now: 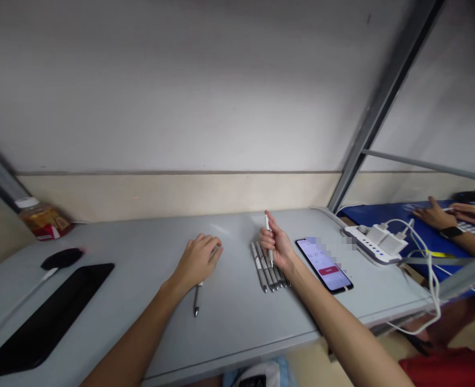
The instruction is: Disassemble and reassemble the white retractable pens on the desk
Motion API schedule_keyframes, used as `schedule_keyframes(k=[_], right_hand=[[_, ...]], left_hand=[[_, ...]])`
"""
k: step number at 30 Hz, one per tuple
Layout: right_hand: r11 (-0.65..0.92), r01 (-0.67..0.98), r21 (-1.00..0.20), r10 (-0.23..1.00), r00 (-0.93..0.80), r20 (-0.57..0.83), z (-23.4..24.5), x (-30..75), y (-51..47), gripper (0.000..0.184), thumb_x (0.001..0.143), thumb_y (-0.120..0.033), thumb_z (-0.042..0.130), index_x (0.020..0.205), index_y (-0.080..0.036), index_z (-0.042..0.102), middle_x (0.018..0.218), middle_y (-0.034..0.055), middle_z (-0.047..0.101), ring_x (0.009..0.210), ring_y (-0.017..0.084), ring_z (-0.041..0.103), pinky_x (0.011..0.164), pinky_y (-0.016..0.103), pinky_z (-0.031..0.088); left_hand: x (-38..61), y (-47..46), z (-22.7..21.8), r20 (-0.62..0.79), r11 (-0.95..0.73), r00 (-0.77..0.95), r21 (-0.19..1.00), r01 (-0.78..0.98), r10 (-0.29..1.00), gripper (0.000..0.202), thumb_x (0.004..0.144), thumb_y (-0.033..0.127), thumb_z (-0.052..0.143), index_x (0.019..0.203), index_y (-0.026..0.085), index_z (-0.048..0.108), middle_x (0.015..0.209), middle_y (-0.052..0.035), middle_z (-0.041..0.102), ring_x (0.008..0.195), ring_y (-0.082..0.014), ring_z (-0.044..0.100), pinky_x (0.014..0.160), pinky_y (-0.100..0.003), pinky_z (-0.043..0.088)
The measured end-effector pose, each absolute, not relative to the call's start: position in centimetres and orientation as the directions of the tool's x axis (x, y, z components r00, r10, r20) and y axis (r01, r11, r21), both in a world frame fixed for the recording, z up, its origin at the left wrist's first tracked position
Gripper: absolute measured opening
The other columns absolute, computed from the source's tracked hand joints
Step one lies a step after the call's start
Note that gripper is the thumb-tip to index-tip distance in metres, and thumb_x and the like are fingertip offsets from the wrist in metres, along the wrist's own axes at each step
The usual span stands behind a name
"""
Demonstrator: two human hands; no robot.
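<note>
My right hand (276, 243) is closed round a grey pen (268, 232) and holds it upright above the grey table (229, 312). Just under that hand lies a row of several grey pens (264, 269), side by side. My left hand (199, 259) rests on the table to the left, fingers curled over the upper end of another grey pen (197, 301) that lies on the surface and points toward me.
A phone (324, 264) with a lit screen lies right of the pens. A white power strip (376, 244) with chargers and cables sits at the right edge. A black pad (47, 317), a black mouse (62, 258) and a bottle (43, 219) are at the left. Another person's hands (455, 216) work at a blue table.
</note>
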State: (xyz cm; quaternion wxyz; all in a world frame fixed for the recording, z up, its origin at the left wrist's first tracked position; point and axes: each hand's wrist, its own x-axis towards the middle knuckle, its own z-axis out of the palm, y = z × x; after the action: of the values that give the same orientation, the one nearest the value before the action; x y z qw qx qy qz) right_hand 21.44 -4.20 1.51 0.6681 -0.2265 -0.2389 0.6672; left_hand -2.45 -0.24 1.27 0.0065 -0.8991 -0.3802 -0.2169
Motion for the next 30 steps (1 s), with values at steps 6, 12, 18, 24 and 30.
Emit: schedule_keyframes(k=[6, 12, 18, 24, 30], right_hand=[[0.003, -0.855, -0.518, 0.996, -0.045, 0.080, 1.6, 21.4, -4.4, 0.022, 0.088, -0.022, 0.057, 0.106, -0.032, 0.049, 0.056, -0.0093, 0.021, 0.040, 0.005, 0.015, 0.036, 0.014, 0.007], [0.026, -0.832, -0.554, 0.994, -0.038, 0.104, 1.5, 21.3, -4.3, 0.022, 0.087, -0.025, 0.059, 0.105, -0.031, 0.049, 0.056, -0.0094, 0.021, 0.040, 0.005, 0.015, 0.036, 0.014, 0.007], [0.037, -0.811, -0.584, 0.993, -0.037, 0.115, 1.5, 21.2, -4.2, 0.022, 0.087, -0.026, 0.059, 0.105, -0.031, 0.048, 0.055, -0.0098, 0.022, 0.040, 0.005, 0.014, 0.036, 0.015, 0.006], [0.025, -0.804, -0.595, 0.996, -0.031, 0.083, 1.5, 21.1, -4.2, 0.018, 0.085, -0.028, 0.061, 0.098, -0.027, 0.048, 0.053, -0.0103, 0.023, 0.039, 0.005, 0.013, 0.036, 0.016, 0.005], [-0.013, -0.701, -0.713, 0.990, -0.108, 0.088, 1.6, 20.3, -4.4, 0.027, 0.086, -0.032, 0.058, 0.112, -0.027, 0.052, 0.057, -0.0070, 0.041, 0.043, 0.006, 0.032, 0.039, 0.015, 0.025]], left_hand=[[-2.9, 0.1, 1.1, 0.338, -0.523, 0.496, -0.013, 0.852, 0.800, 0.019, 0.091, 0.028, 0.039, 0.092, 0.020, 0.057, 0.094, -0.0073, 0.065, 0.093, -0.0239, 0.054, 0.074, -0.034, 0.038], [-3.1, 0.1, 1.6, 0.201, -0.386, 0.381, -0.013, 0.922, 0.903, 0.027, 0.088, 0.036, 0.039, 0.099, 0.019, 0.056, 0.086, -0.0087, 0.068, 0.087, -0.0256, 0.061, 0.071, -0.035, 0.039], [-3.2, 0.2, 1.6, 0.135, -0.361, 0.361, -0.026, 0.932, 0.923, 0.030, 0.084, 0.038, 0.041, 0.102, 0.019, 0.056, 0.078, -0.0086, 0.069, 0.079, -0.0273, 0.065, 0.069, -0.035, 0.039], [-3.3, 0.2, 1.7, 0.135, -0.382, 0.383, -0.030, 0.924, 0.914, 0.028, 0.082, 0.034, 0.044, 0.103, 0.020, 0.055, 0.079, -0.0085, 0.070, 0.080, -0.0269, 0.065, 0.070, -0.035, 0.038], [-3.1, 0.1, 1.5, 0.169, -0.399, 0.401, -0.043, 0.916, 0.900, 0.022, 0.083, 0.031, 0.044, 0.099, 0.020, 0.055, 0.080, -0.0078, 0.069, 0.078, -0.0247, 0.065, 0.067, -0.032, 0.036]])
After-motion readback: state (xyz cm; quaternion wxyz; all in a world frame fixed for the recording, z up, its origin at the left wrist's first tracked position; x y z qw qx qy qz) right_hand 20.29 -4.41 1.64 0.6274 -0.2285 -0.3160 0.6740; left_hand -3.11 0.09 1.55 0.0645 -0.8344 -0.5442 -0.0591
